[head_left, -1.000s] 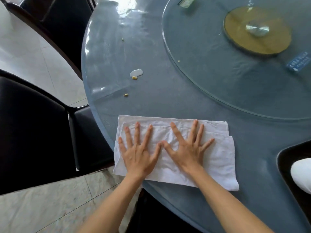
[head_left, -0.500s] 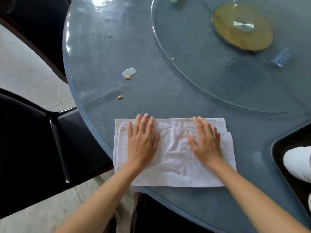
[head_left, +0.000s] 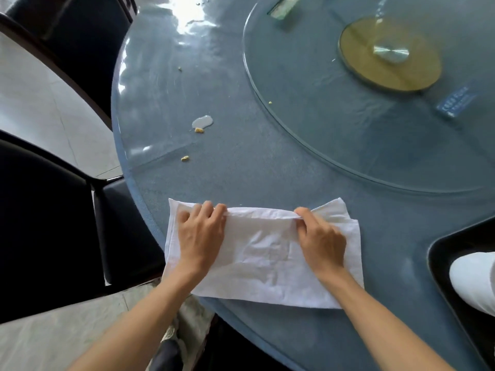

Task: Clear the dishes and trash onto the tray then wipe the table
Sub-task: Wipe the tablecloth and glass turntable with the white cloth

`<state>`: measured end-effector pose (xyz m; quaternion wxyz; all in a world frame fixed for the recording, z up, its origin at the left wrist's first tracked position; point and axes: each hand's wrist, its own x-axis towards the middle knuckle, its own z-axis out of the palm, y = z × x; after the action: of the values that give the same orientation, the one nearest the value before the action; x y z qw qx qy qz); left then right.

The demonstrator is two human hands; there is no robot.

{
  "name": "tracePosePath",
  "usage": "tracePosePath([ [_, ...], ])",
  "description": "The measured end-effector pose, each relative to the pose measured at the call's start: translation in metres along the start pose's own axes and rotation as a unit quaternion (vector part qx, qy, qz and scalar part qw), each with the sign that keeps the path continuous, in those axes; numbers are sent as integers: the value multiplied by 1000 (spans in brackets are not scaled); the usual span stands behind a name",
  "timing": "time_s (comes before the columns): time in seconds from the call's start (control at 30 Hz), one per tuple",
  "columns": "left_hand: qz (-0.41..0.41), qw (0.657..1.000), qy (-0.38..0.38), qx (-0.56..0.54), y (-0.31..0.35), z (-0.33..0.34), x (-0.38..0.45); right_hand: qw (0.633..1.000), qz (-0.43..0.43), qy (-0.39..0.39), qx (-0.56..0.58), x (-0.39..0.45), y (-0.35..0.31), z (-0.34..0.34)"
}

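Note:
A white cloth [head_left: 263, 254] lies folded at the near edge of the round blue table [head_left: 267, 162]. My left hand [head_left: 199, 235] grips the cloth's far edge on the left, fingers curled over it. My right hand [head_left: 320, 241] pinches the same far edge on the right, and that edge is lifted slightly off the table. A small white spill [head_left: 202, 121] and yellow crumbs [head_left: 184, 158] lie on the table beyond the cloth. A black tray [head_left: 442, 253] with a white dish [head_left: 472, 279] on it shows at the right edge.
A glass turntable [head_left: 375, 145] with a gold hub [head_left: 389, 54] covers the table's centre, with a crumb on it. Black chairs [head_left: 45, 223] stand at the left, one close to the table edge, another further back. Pale tiled floor lies between them.
Both hands went from lying flat with spread fingers on the cloth to its far edge, where the fingers curled and took hold. The far edge has risen a little.

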<state>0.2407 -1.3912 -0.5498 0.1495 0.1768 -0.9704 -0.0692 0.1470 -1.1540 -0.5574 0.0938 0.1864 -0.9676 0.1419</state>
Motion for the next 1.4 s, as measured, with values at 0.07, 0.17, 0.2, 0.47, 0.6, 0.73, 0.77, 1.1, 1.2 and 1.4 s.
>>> tracePosePath([
  [0.07,-19,1000,-6,-24,6,-3,-1,1000,26,-5,12,-5,-7,2],
  [0.17,-21,997,2,-76,8,1,-6,998,-17,41,45,-9,-7,7],
  [0.2,-17,996,-5,-82,6,2,-8,997,-33,46,48,-11,-6,7],
  [0.47,-7,996,-57,-62,-1,3,-25,1000,-5,-1,13,-19,3,5],
  [0.6,30,998,-27,-40,-6,3,-24,1000,2,-2,-15,-19,7,5],
  [0.73,55,997,-47,-32,-11,-2,-21,1000,-10,-6,-14,-18,8,2],
  [0.77,70,995,-65,-42,-14,-2,-21,1000,-23,-15,-13,-18,8,2],
  [1.1,170,963,-180,-104,-45,-1,-15,980,-115,-148,60,-17,32,-4],
  [1.2,155,967,-186,-80,-40,-1,-13,983,-103,-149,23,-15,25,-2],
  [1.4,151,969,-186,-62,-47,0,-8,980,-124,-156,14,-3,19,5],
])
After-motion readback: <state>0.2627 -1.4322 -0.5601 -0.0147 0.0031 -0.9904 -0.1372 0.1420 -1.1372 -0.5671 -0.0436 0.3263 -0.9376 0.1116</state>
